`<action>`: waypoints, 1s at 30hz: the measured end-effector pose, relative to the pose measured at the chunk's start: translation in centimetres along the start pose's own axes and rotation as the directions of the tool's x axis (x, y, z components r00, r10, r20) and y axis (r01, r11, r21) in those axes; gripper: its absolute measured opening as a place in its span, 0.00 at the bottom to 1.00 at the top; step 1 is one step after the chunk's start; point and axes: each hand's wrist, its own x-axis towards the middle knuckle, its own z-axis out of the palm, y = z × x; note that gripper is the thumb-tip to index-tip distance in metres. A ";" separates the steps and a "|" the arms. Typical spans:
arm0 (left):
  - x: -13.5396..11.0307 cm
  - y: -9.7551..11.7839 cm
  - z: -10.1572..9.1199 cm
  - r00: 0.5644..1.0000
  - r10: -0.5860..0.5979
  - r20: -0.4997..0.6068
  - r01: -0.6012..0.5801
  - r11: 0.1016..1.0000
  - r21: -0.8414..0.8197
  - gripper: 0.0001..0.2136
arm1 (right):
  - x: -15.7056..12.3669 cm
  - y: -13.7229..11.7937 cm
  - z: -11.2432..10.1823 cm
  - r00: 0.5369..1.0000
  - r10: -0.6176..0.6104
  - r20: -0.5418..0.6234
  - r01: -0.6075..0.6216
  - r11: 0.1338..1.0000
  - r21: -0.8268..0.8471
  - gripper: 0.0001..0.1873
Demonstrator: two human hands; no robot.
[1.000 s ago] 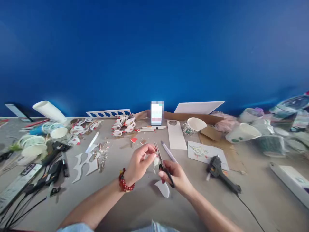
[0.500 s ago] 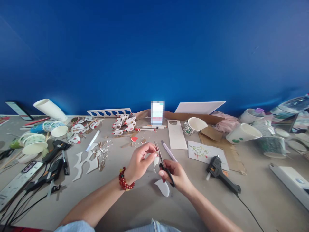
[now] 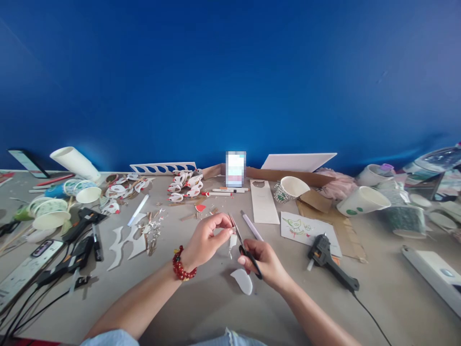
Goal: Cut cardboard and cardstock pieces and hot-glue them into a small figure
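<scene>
With its loops round my fingers, a pair of black-handled scissors [image 3: 253, 262] is gripped in my right hand [image 3: 264, 259], blades pointing up and away. My left hand [image 3: 212, 240], wearing a red bead bracelet [image 3: 183, 269], pinches a small pale piece beside the blades; the fingertips mostly hide it. Below and between the hands lies a small white scrap [image 3: 233, 241]. Nearer to me on the table is a white leaf-shaped cutout [image 3: 242, 281]. A pale capped pen [image 3: 252, 227] lies just beyond my right hand.
A black glue gun [image 3: 333, 262] with a cord rests at the right near a bird drawing [image 3: 309, 230]. Left are white offcuts [image 3: 135, 240], more glue guns [image 3: 77, 254] and a power strip [image 3: 30, 274]. Painted white bird shapes [image 3: 185, 185] and paper cups [image 3: 291, 189] stand farther back.
My left hand has shifted slightly left, and the pale piece at its fingertips shows less. The scissors have turned a little, with their tips slightly farther left.
</scene>
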 end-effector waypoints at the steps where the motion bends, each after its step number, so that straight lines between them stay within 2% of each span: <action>1: 0.0 0.0 -0.1 1.000 -0.007 0.004 0.007 1.000 0.007 0.04 | 0.0 0.1 -0.1 1.000 0.002 0.003 -0.002 1.000 -0.006 0.31; 9: 0.1 0.1 -0.5 0.999 -0.015 0.034 0.014 1.000 0.027 0.05 | 0.0 0.6 -0.5 1.000 -0.014 0.014 0.015 0.997 -0.073 0.30; 15: 0.4 0.0 -0.5 0.999 0.024 0.035 -0.025 1.000 0.018 0.06 | 0.1 0.6 -0.5 0.993 -0.059 -0.099 0.039 0.981 -0.192 0.30; 18: 0.6 -0.5 -0.4 0.999 0.050 0.018 -0.051 0.998 0.041 0.05 | 0.1 0.3 -0.4 0.980 -0.090 -0.177 0.069 0.990 -0.125 0.25; 22: 0.7 -1.2 0.1 0.995 0.064 0.076 -0.070 0.994 0.082 0.07 | 0.1 -0.6 -0.2 0.960 -0.086 -0.266 0.100 0.994 0.041 0.17; 25: 0.5 -1.5 0.6 0.989 0.068 0.131 -0.081 0.992 0.098 0.06 | 0.1 -1.1 -0.1 0.967 -0.038 -0.251 0.069 0.991 0.116 0.13; 30: 0.3 -1.4 1.2 0.975 0.035 0.222 -0.059 0.993 0.107 0.06 | 0.0 -1.2 -0.2 0.976 -0.008 -0.218 0.036 0.992 0.122 0.09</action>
